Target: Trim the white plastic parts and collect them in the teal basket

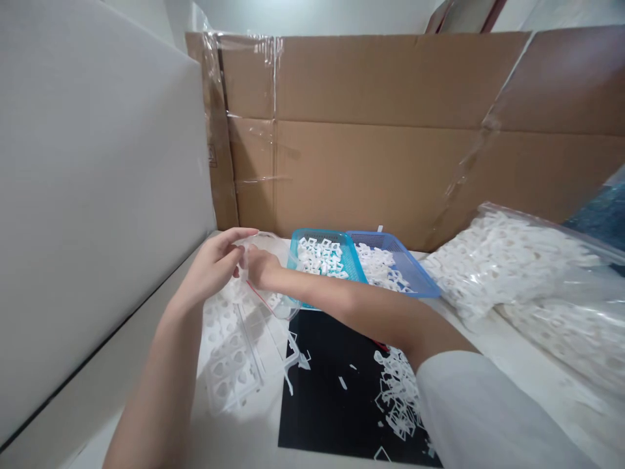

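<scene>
My left hand and my right hand meet at the far left of the table, both pinching the mouth of a small clear zip bag with a red seal line. The bag hangs between them above white plastic frames of heart-shaped parts. Just right of my hands stands a teal basket with small white plastic pieces, and a blue basket with more white scrap sits against it.
A black mat carries loose white offcuts. Large clear bags of white parts lie at the right. Cardboard walls close off the back, and a white panel stands on the left.
</scene>
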Motion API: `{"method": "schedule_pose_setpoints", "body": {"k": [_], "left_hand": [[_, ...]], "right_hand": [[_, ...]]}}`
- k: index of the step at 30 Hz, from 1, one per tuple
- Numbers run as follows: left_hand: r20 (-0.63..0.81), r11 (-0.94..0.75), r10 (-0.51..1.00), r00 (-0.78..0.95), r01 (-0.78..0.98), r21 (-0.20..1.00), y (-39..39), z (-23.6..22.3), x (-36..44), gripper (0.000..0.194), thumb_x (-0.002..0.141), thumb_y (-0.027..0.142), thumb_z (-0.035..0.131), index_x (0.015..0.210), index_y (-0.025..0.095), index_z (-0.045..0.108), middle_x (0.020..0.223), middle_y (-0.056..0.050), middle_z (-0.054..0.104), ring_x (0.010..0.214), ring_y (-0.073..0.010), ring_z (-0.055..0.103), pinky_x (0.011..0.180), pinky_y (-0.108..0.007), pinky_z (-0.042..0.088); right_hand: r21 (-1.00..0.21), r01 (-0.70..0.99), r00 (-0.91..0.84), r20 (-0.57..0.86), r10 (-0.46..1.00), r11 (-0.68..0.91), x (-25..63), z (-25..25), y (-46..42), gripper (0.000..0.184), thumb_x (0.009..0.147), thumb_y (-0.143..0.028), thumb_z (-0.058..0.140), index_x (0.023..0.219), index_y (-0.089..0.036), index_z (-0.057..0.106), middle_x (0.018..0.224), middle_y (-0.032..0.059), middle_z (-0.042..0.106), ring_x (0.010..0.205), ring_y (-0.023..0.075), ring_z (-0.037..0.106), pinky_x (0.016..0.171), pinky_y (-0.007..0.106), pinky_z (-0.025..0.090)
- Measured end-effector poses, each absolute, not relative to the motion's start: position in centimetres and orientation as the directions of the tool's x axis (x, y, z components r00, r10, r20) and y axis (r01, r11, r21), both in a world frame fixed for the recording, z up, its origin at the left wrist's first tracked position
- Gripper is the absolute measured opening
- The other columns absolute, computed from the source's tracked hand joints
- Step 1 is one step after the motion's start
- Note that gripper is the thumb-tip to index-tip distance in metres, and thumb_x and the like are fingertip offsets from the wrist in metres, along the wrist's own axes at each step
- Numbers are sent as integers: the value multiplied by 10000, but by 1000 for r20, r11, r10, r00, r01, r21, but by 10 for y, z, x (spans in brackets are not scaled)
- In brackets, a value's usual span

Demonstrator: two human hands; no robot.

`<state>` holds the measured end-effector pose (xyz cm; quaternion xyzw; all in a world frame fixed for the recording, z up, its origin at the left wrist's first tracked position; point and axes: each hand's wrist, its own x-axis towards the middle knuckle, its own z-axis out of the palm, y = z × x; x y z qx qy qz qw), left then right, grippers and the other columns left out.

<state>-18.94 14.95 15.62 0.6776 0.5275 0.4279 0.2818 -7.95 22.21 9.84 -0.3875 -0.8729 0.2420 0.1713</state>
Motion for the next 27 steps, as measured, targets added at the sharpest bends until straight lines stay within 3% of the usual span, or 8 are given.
{"method": "schedule_pose_setpoints", "body": {"k": [3, 6, 8, 11, 14, 20, 24, 27], "left_hand": [[287, -282, 956, 63, 469, 837, 150, 157, -191, 451, 767, 169, 461, 1185, 157, 632, 640, 14, 581, 507, -126, 520, 527, -252, 468], [285, -283, 956, 67, 457, 843, 151, 156, -190, 434, 774, 174, 468, 1173, 156, 637, 678, -1, 600, 534, -129, 534, 530, -251, 470], [284, -286, 956, 72, 448, 847, 153, 155, -189, 420, 780, 181, 477, 1167, 160, 639, 747, -22, 631, 565, -134, 549, 529, -250, 469], [291, -291, 954, 70, 442, 849, 156, 152, -190, 398, 789, 193, 490, 1156, 172, 645, 900, -56, 662, 627, -141, 577, 530, -246, 473], [291, -284, 955, 55, 453, 845, 158, 150, -191, 391, 802, 209, 501, 1164, 185, 647, 877, -54, 661, 625, -143, 580, 534, -246, 476], [281, -266, 959, 46, 494, 827, 154, 154, -187, 360, 822, 270, 545, 1153, 191, 663, 676, -7, 612, 505, -111, 517, 509, -227, 456], [306, -292, 950, 63, 530, 796, 148, 159, -184, 351, 825, 306, 553, 1130, 186, 680, 646, 1, 603, 501, -117, 527, 483, -215, 450], [338, -306, 940, 55, 579, 756, 149, 156, -184, 314, 828, 298, 540, 1072, 190, 705, 596, 7, 605, 488, -126, 543, 482, -217, 446]], "right_hand": [[-404, 692, -617, 100, 781, 598, -77, 105, 216, 317, 797, -255, 724, 1083, -180, 609, 1188, 110, 597, 995, 261, 605, 820, 411, 517], [-299, 676, -678, 108, 727, 674, -57, 121, 208, 515, 606, -148, 828, 1073, -193, 616, 1142, 113, 634, 954, 320, 626, 746, 379, 499], [-261, 629, -735, 107, 669, 732, -38, 135, 201, 586, 571, -159, 843, 1104, -216, 606, 1109, 81, 656, 975, 308, 628, 728, 348, 483], [-241, 571, -783, 126, 609, 785, -5, 155, 191, 429, 706, -252, 769, 1100, -266, 601, 1132, 15, 662, 1056, 239, 604, 782, 312, 455], [-229, 640, -719, 159, 677, 733, 34, 160, 185, 237, 857, -273, 606, 1092, -243, 599, 1098, 14, 671, 993, 197, 610, 789, 314, 438], [-197, 880, -417, 109, 902, 431, 113, 120, 194, 260, 876, -324, 631, 1082, -169, 600, 1058, 50, 642, 954, 192, 603, 841, 365, 476], [-185, 971, -130, 113, 985, 149, 155, 96, 178, 242, 911, -381, 588, 945, -142, 606, 871, 25, 627, 747, 149, 602, 703, 327, 507], [-223, 963, -128, 119, 985, 152, 165, 87, 145, 220, 890, -354, 582, 798, -154, 580, 656, 3, 595, 564, 140, 560, 553, 274, 459]]}}
